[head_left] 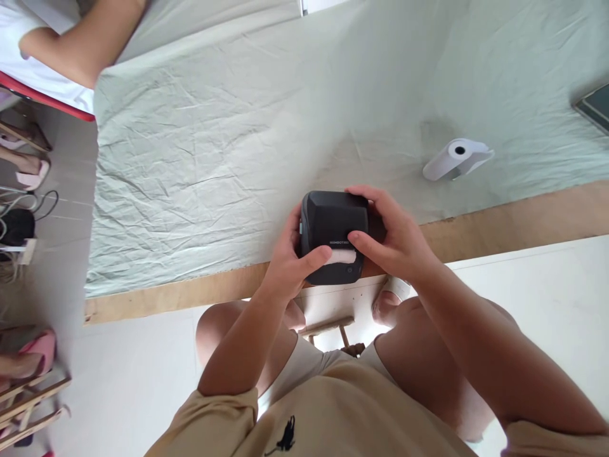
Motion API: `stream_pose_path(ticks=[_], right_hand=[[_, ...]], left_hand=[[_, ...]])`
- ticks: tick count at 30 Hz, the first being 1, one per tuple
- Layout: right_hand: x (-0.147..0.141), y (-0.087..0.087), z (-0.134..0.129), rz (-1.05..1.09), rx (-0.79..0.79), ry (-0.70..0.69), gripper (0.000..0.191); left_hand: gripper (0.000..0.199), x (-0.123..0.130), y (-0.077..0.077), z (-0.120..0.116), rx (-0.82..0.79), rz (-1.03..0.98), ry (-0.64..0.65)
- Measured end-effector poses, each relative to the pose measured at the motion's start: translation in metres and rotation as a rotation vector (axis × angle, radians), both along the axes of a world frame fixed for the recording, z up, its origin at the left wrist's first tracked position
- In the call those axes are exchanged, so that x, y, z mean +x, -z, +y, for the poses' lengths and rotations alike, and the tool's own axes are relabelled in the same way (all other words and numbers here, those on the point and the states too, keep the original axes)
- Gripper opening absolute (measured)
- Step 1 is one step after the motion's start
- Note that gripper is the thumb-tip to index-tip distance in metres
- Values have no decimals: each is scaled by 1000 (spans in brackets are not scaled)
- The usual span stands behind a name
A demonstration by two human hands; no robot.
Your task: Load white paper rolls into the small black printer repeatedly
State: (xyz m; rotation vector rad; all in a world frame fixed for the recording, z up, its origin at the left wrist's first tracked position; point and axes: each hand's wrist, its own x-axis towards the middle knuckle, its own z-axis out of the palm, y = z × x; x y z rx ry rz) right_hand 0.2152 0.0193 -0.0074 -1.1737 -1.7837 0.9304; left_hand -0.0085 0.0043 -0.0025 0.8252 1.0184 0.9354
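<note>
A small black receipt printer (pixel 335 219) is held between my two hands at the table's front edge. A short strip of white paper (pixel 343 256) sticks out of its slot. My left hand (pixel 290 260) wraps the printer's left side, its thumb lying by the paper strip. On the other side my right hand (pixel 387 231) grips it, with the thumb on the front of the lid and the fingers at the back corner. The fingertips under and behind the printer are partly hidden.
A white paper roll (pixel 440 162) with a loose end lies to the right on the cloth-covered table (pixel 204 171). A dark flat object (pixel 594 105) sits at the far right edge. Another person's arm (pixel 90 41) rests at the upper left. Cables (pixel 21 209) lie on the floor at left.
</note>
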Motion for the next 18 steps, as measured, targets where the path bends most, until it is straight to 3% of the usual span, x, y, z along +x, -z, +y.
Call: stream_pose_path(ticks=[4, 8, 12, 18], right_hand=[[0, 5, 2, 13, -42, 19, 62], [-1, 7, 3, 2, -57, 15, 63], [-3, 4, 2, -22, -20, 27, 62], [-2, 6, 0, -64, 32, 31, 58]], left_hand=[[82, 6, -9, 0, -96, 5, -41], [83, 9, -15, 1, -115, -2, -63], [83, 10, -15, 1, -124, -2, -108], [66, 14, -11, 1, -93, -74, -161]])
